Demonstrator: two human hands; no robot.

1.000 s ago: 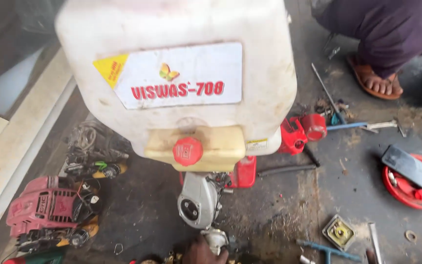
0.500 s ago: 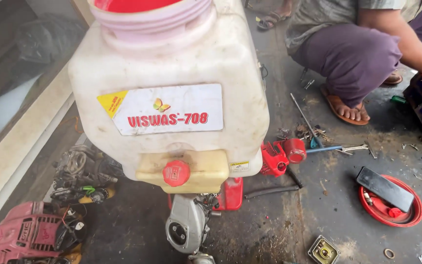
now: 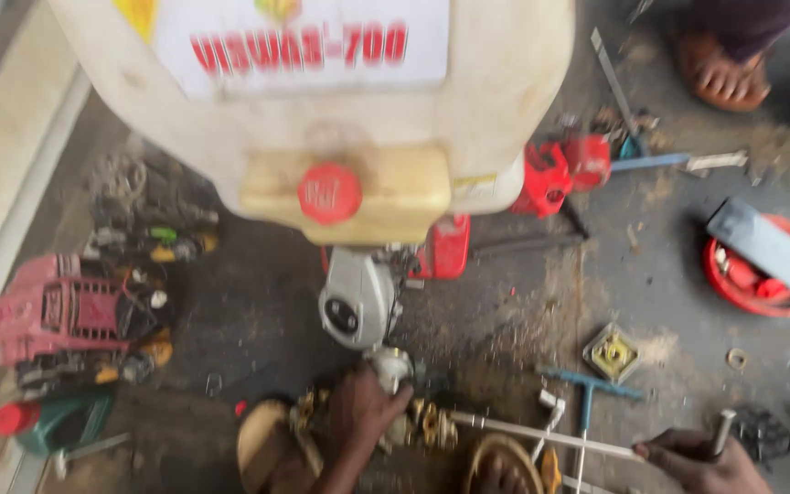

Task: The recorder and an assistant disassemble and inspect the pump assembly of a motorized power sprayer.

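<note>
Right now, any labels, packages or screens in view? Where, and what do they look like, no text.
Label: front of the white tank, top centre; white rectangle, red lettering, small green-orange emblem on top.
Sticker: tank's upper left, beside the label; yellow, cut off by the frame.
No packages or screens in view.

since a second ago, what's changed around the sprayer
The view dropped lower, so both hands now show. The left hand grips the brass fitting under the sprayer's engine; the right hand holds a thin rod at the floor. Half a second ago neither hand was in view. The white tank, red cap, red bowl and pink engine cover lie as they did.
</note>
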